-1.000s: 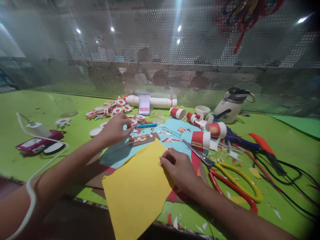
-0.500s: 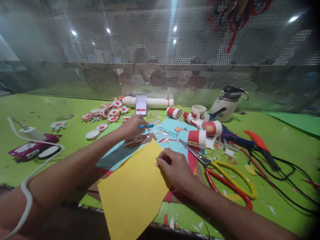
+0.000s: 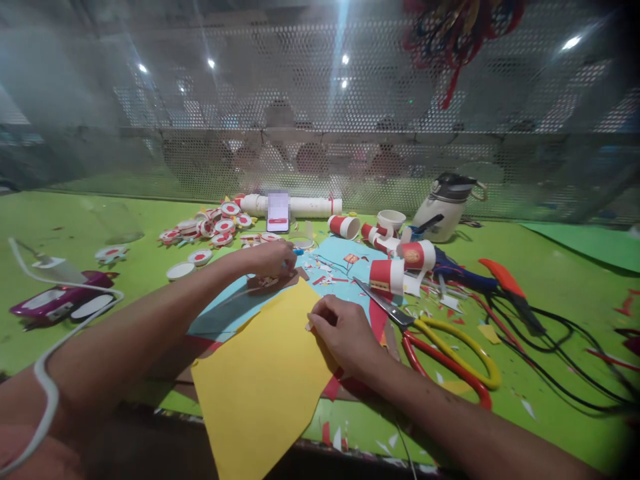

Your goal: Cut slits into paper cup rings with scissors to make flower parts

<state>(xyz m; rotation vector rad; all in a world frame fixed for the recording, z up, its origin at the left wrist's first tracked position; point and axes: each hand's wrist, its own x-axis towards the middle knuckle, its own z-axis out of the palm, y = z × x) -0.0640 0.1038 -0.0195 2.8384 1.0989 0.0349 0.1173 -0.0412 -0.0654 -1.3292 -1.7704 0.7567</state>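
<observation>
My right hand (image 3: pixel 350 337) is closed in a pinch beside the right edge of a yellow paper sheet (image 3: pixel 260 380). A tiny whitish piece (image 3: pixel 309 326) shows at its thumb and fingertip. Further forward, my left hand (image 3: pixel 273 259) reaches down with bent fingers over a brown scrap (image 3: pixel 267 281) with small bits on it. Anything in those fingers is hidden. Just past them sticks out the end of a blue pen-like stick (image 3: pixel 299 252). Beneath lies light-blue paper (image 3: pixel 220 310), strewn with red and white clippings.
Large scissors (image 3: pixel 430 340) with red and yellow handles lie on the right, near paper cups (image 3: pixel 387 277), a glue gun (image 3: pixel 505 283) and its cables. A phone (image 3: pixel 278 210), stacked cups and round paper pieces (image 3: pixel 223 227) stand behind. A white cord (image 3: pixel 45 373) crosses my left arm.
My left hand has lowered slightly toward me, covering more of the blue stick. My right hand stays in its pinch by the yellow sheet. The whole view has shifted a little.
</observation>
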